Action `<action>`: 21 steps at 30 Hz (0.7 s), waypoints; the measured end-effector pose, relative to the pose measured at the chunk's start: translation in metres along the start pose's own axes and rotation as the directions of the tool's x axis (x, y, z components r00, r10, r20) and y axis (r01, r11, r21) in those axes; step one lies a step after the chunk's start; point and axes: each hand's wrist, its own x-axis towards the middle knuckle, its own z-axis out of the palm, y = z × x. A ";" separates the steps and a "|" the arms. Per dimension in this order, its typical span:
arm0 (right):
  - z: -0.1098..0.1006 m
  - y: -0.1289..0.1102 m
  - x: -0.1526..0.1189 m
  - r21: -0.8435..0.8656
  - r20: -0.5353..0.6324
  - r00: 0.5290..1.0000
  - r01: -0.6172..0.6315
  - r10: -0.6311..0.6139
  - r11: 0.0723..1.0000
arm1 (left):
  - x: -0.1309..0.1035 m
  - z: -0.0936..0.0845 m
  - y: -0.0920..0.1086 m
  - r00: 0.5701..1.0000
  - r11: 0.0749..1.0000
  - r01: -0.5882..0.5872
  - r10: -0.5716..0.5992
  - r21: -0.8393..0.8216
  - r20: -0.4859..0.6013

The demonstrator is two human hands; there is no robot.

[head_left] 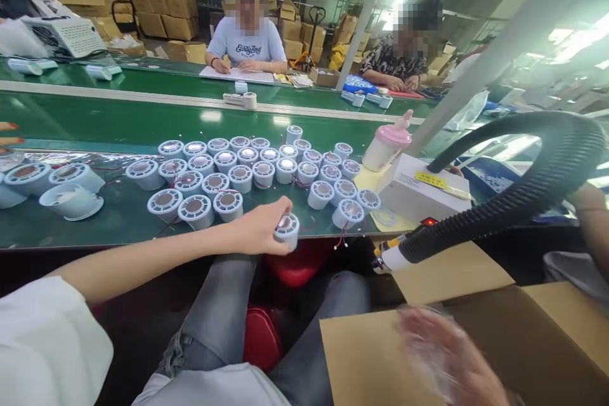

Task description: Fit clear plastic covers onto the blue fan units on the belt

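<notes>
My left hand [273, 225] is closed on a pale blue cylindrical housing [289, 233] at the table's front edge, thumb and fingers gripping its sides. A ribbed ring and a shiny disc show on the housing's top. Behind it, several similar housings [195, 208] stand in loose rows, some with thin red and black wires. At the lower right, my right hand [442, 355] is over an open cardboard box [366, 355]. Motion smears its fingers. Something clear and crinkled, like plastic film [431, 358], shows against the palm, but its hold is unclear.
A black ribbed hose [504, 216] arches over the right side beside a white box [421, 187]. A pink-capped bottle [386, 144] stands behind that. More housings [71, 200] lie at left near another person's fingers [8, 134]. Two people sit across the green table [143, 117].
</notes>
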 end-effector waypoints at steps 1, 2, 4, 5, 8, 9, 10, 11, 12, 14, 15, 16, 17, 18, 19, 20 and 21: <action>0.019 -0.018 0.007 -0.091 0.061 0.996 0.070 -0.064 0.993 | -0.005 0.006 0.005 0.999 0.980 -0.005 0.011 -0.201 0.032; 0.036 -0.034 0.015 -0.216 0.090 0.982 0.185 -0.169 0.959 | -0.009 0.012 0.010 0.997 0.915 0.012 0.021 -0.404 0.077; 0.065 -0.061 0.030 -0.424 0.091 0.952 0.304 -0.294 0.853 | -0.014 0.023 0.019 0.976 0.719 0.110 0.052 -0.686 0.211; 0.076 -0.070 0.037 -0.507 0.086 0.940 0.326 -0.330 0.798 | -0.016 0.029 0.023 0.953 0.645 0.179 0.074 -0.743 0.294; 0.089 -0.083 0.048 -0.644 0.080 0.952 0.275 -0.294 0.714 | -0.021 0.042 0.031 0.853 0.520 0.359 0.155 -0.775 0.499; 0.090 -0.084 0.050 -0.648 0.097 0.963 0.253 -0.251 0.718 | -0.022 0.045 0.033 0.838 0.520 0.364 0.179 -0.772 0.516; 0.090 -0.084 0.050 -0.631 0.129 0.971 0.237 -0.202 0.739 | -0.023 0.047 0.035 0.841 0.546 0.326 0.204 -0.771 0.500; 0.089 -0.084 0.050 -0.595 0.170 0.974 0.223 -0.151 0.772 | -0.024 0.049 0.036 0.858 0.590 0.249 0.233 -0.768 0.457; 0.087 -0.084 0.050 -0.548 0.208 0.972 0.206 -0.107 0.811 | -0.026 0.050 0.038 0.880 0.637 0.152 0.261 -0.756 0.398; 0.086 -0.083 0.048 -0.437 0.259 0.965 0.147 -0.032 0.887 | -0.029 0.051 0.040 0.918 0.724 -0.022 0.288 -0.690 0.273; 0.085 -0.083 0.048 -0.381 0.279 0.960 0.112 -0.001 0.918 | -0.031 0.052 0.042 0.931 0.764 -0.076 0.284 -0.641 0.228; 0.086 -0.083 0.048 -0.330 0.298 0.954 0.078 0.025 0.941 | -0.032 0.052 0.043 0.943 0.799 -0.107 0.270 -0.592 0.194; 0.086 -0.083 0.047 -0.281 0.320 0.946 0.044 0.050 0.959 | -0.034 0.052 0.044 0.953 0.826 -0.123 0.253 -0.550 0.165; 0.087 -0.083 0.048 -0.235 0.340 0.937 0.008 0.075 0.972 | -0.035 0.052 0.044 0.961 0.841 -0.136 0.241 -0.524 0.137; 0.088 -0.083 0.048 -0.198 0.348 0.932 -0.029 0.098 0.980 | -0.036 0.052 0.045 0.965 0.845 -0.148 0.237 -0.514 0.112; 0.090 -0.083 0.047 -0.171 0.331 0.936 -0.063 0.118 0.983 | -0.037 0.053 0.045 0.967 0.842 -0.158 0.237 -0.516 0.090; 0.091 -0.083 0.047 -0.154 0.293 0.947 -0.088 0.131 0.984 | -0.037 0.053 0.044 0.969 0.834 -0.166 0.237 -0.527 0.070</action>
